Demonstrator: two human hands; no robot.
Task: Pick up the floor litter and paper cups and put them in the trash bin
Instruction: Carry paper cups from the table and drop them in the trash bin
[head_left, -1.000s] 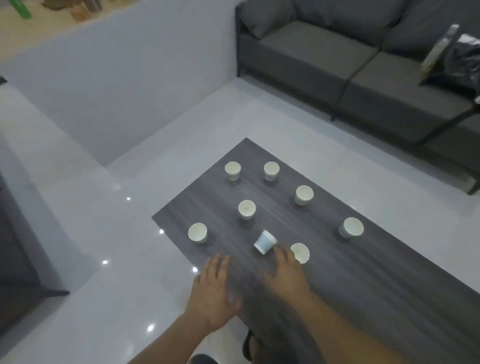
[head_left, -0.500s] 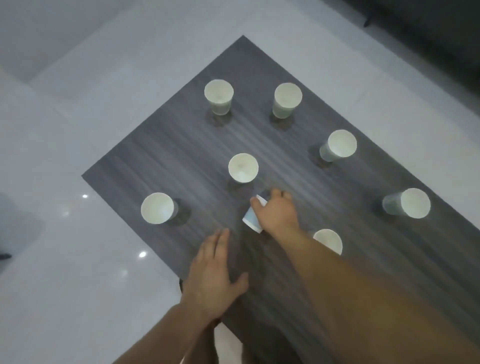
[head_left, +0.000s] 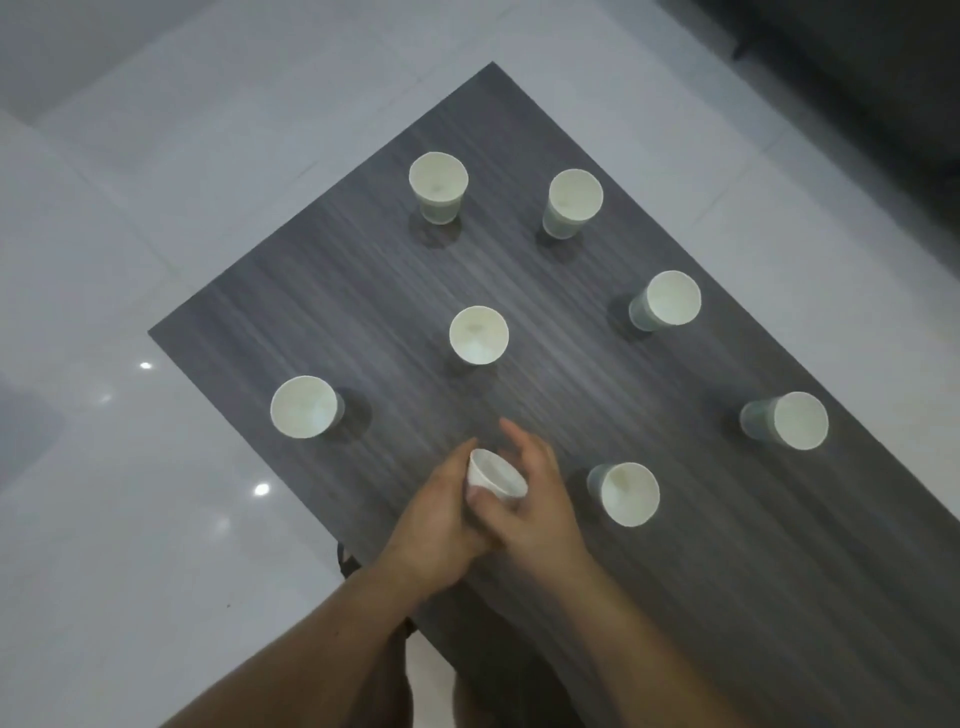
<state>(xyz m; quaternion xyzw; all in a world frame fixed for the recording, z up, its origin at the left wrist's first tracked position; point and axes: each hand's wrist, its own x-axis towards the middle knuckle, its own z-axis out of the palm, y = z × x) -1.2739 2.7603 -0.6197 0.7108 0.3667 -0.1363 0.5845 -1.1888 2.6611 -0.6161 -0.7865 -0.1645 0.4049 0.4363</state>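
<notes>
I see a dark wood-grain table (head_left: 727, 545) on a glossy white tile floor (head_left: 130, 519). Near the table's front edge, the right hand (head_left: 540, 504) holds a tilted paper cup (head_left: 496, 474), thumb curled against its wall and fingers loosely spread behind it. The left hand (head_left: 434, 519) lies against the cup's opposite side; I cannot tell whether it grips. Seven other cups (head_left: 478, 335) stand upright across the table.

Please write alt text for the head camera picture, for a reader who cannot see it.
The left hand and right hand hold one paper cup over a dark table. Seven more cups stand upright on it, spread apart; pale floor surrounds it.
</notes>
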